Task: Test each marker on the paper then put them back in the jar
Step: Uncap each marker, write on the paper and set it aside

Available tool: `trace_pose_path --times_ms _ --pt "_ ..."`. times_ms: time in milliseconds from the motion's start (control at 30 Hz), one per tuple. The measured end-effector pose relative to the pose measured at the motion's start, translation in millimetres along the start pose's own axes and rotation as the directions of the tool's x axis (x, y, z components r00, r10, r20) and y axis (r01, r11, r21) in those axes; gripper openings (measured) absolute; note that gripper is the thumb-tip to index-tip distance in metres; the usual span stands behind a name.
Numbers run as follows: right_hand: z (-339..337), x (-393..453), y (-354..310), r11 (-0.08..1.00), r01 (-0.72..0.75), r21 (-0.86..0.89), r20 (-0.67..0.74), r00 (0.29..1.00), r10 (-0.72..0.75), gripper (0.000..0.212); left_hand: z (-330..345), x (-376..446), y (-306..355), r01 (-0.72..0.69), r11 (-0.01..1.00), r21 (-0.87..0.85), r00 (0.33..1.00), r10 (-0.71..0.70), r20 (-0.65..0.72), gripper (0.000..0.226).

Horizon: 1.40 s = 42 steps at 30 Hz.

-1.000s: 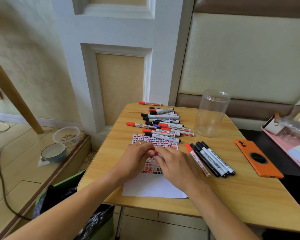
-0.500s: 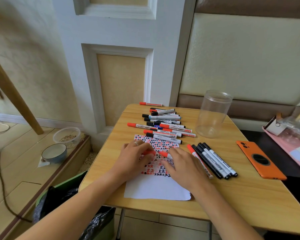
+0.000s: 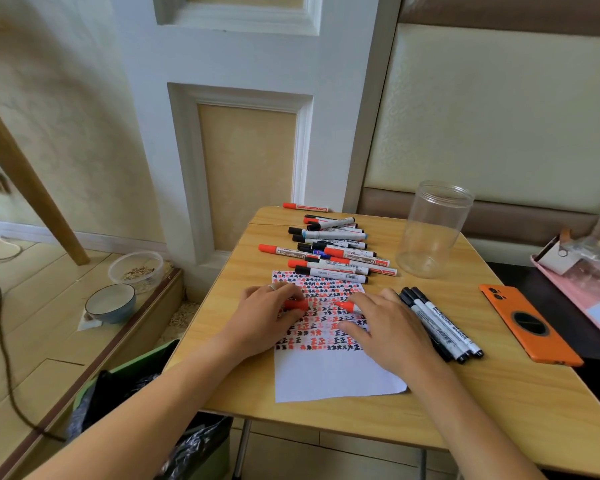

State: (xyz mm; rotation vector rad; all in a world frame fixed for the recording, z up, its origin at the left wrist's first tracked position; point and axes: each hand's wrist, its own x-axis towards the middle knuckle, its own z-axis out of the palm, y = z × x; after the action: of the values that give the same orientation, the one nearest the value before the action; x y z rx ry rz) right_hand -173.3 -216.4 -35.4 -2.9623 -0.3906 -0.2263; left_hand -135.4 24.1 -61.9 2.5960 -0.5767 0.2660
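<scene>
Red plastic cap (image 3: 297, 304) is pinched by left hand (image 3: 260, 320); uncapped red marker (image 3: 347, 306) is gripped by right hand (image 3: 392, 332) over flat white paper (image 3: 329, 372) at the table's (image 3: 499, 407) near edge.

- An orange phone (image 3: 530, 327) lies face down on the wooden table (image 3: 499, 403), to the right of the fingers and well apart from them.
- A pink tray (image 3: 575, 292) sits farther right, beyond the phone, holding a small white box (image 3: 558, 256) and clear plastic wrapping.
- A blue-rimmed bowl (image 3: 111, 303) stands on the floor, well to the left of the fingers.
- A clear plastic tub (image 3: 136, 270) with brownish bits inside sits just behind the bowl.
- A green bin (image 3: 125, 375) lined with a black bag stands below the table's left edge.
- A dark cable (image 3: 0, 327) trails across the floor at far left.
- A slanted wooden leg (image 3: 32, 188) rises above the bowl.
</scene>
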Motion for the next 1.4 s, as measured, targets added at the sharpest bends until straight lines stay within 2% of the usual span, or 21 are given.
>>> trace_pose_path --times_ms 100,200,267,333,400,500,533,567,600,700,767,900,1000,1033,1100,1200,1300,1400 --pt "3.1 2.1 1.4 0.998 0.004 0.070 -0.071 0.997 0.001 0.044 -3.4 -3.7 -0.8 -0.009 1.000 0.010 0.999 0.009 0.032 0.042" --pt "2.9 1.0 -7.6 0.950 0.053 0.309 -0.218 0.976 0.017 0.035 -9.8 -4.7 -3.0 0.037 0.995 0.094 0.998 -0.042 0.054 0.056" --pt "-0.2 -1.6 -17.3 0.864 0.092 0.494 -0.244 0.969 0.036 0.031 -14.0 -5.9 -7.1 0.082 0.989 0.126 0.992 -0.094 0.086 0.063" --pt "-3.7 -4.9 -29.6 0.690 0.088 0.718 -0.191 0.979 0.073 0.020 -14.2 -7.8 -11.5 0.098 0.986 0.133 0.985 -0.115 0.125 0.066" --pt "-5.1 -7.2 -41.7 0.425 0.028 0.905 -0.086 0.989 0.119 0.018 -10.8 -9.4 -15.0 0.085 0.984 0.155 0.984 -0.107 0.142 0.065" --pt "-3.6 -9.4 -52.8 0.043 -0.108 0.993 0.103 0.989 0.110 0.034 -7.0 -10.6 -16.9 0.090 0.980 0.175 0.984 -0.115 0.139 0.066" --pt "-2.0 -9.5 -54.2 -0.059 -0.141 0.988 0.146 0.986 0.082 0.037 -7.6 -11.0 -16.5 0.096 0.980 0.177 0.983 -0.121 0.140 0.066" --pt "-0.1 -9.4 -55.5 -0.115 -0.156 0.981 0.163 0.986 0.047 0.037 -8.7 -11.7 -16.1 0.103 0.979 0.177 0.981 -0.130 0.145 0.066" --pt "1.9 -9.3 -56.7 -0.114 -0.150 0.982 0.152 0.988 0.014 0.034 -10.1 -12.6 -15.2 0.113 0.977 0.179 0.978 -0.141 0.156 0.066" --pt "5.9 -10.6 -63.5 0.076 -0.089 0.993 0.090 0.996 -0.011 0.020 -13.0 -15.4 -12.6 0.133 0.973 0.190 0.963 -0.173 0.208 0.068" --pt "7.0 -11.2 -70.4 0.140 -0.057 0.989 0.054 0.998 0.031 0.004 -12.9 -16.2 -11.6 0.132 0.971 0.201 0.961 -0.175 0.216 0.070" --pt "9.2 -14.4 -78.9 0.156 -0.008 0.988 -0.010 0.994 0.110 0.008 -13.0 -17.7 -12.3 0.131 0.969 0.211 0.961 -0.176 0.212 0.069" --pt "7.8 -17.1 -81.8 0.163 -0.041 0.986 0.032 0.998 0.057 0.004 -13.0 -17.8 -14.1 0.118 0.967 0.226 0.963 -0.167 0.213 0.067" --pt "8.1 -17.7 -82.6 0.184 -0.053 0.981 0.044 0.998 0.053 0.002 -13.1 -17.4 -14.9 0.113 0.966 0.232 0.963 -0.164 0.214 0.068" --pt "11.1 -18.7 -84.7 0.259 -0.063 0.964 0.039 0.995 0.095 0.015 -14.1 -16.7 -16.9 0.106 0.965 0.240 0.963 -0.160 0.219 0.073" --pt "14.6 -19.0 -88.6 0.349 -0.079 0.934 0.024 0.987 0.160 0.020 -16.1 -17.0 -19.2 0.087 0.967 0.241 0.966 -0.141 0.218 0.088" --pt "15.5 -18.9 -90.4 0.379 -0.087 0.921 0.029 0.988 0.154 0.024 -14.5 -17.5 -21.8 0.081 0.970 0.228 0.968 -0.131 0.213 0.092" --pt "17.9 -20.0 -90.2 0.393 -0.119 0.912 0.069 0.988 0.140 0.025 -15.7 -17.2 -25.6 0.067 0.976 0.209 0.963 -0.118 0.243 0.085"
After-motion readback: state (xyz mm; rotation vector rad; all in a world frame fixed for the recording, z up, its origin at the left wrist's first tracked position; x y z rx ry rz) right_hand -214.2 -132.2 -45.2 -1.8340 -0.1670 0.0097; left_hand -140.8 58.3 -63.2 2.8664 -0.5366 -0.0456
